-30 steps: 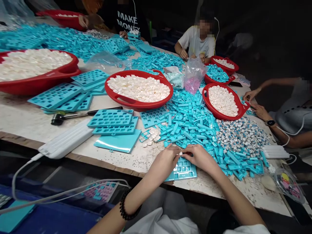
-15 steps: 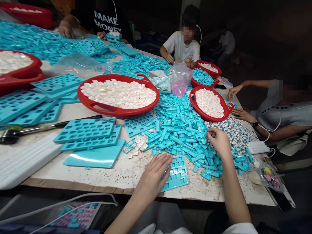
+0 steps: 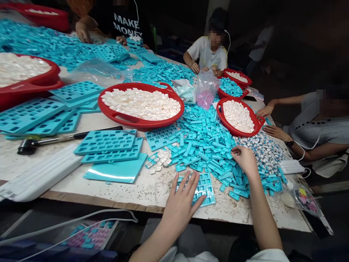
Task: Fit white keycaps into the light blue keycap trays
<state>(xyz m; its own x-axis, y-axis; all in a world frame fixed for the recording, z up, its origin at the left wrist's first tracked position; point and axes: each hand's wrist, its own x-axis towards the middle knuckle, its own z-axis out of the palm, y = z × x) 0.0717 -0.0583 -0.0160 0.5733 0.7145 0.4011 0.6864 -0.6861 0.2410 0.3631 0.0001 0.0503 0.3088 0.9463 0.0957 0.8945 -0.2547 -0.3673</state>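
My left hand (image 3: 181, 200) lies flat with fingers spread over a blue grid tray (image 3: 208, 187) at the table's front edge, covering its left part. My right hand (image 3: 247, 162) hovers at the right side of a heap of loose blue plastic pieces (image 3: 201, 145), thumb and fingertips pinched together. Whatever is in that pinch I cannot make out. Beyond the right hand spreads a heap of small white-and-blue parts (image 3: 268, 151). Several white keycap-like pieces (image 3: 163, 157) lie left of the blue heap.
Red baskets (image 3: 145, 125) of white pieces stand behind. Stacked blue grid trays (image 3: 106, 142), a hammer-like tool (image 3: 51, 140) and a long white bar (image 3: 45, 176) lie left. A co-worker's hands (image 3: 275, 131) rest at the right edge; other people sit across the table (image 3: 152, 196).
The view has swung slightly left. My left hand's fingers have spread wider on the tray. My right hand stays pinched beside the heap.
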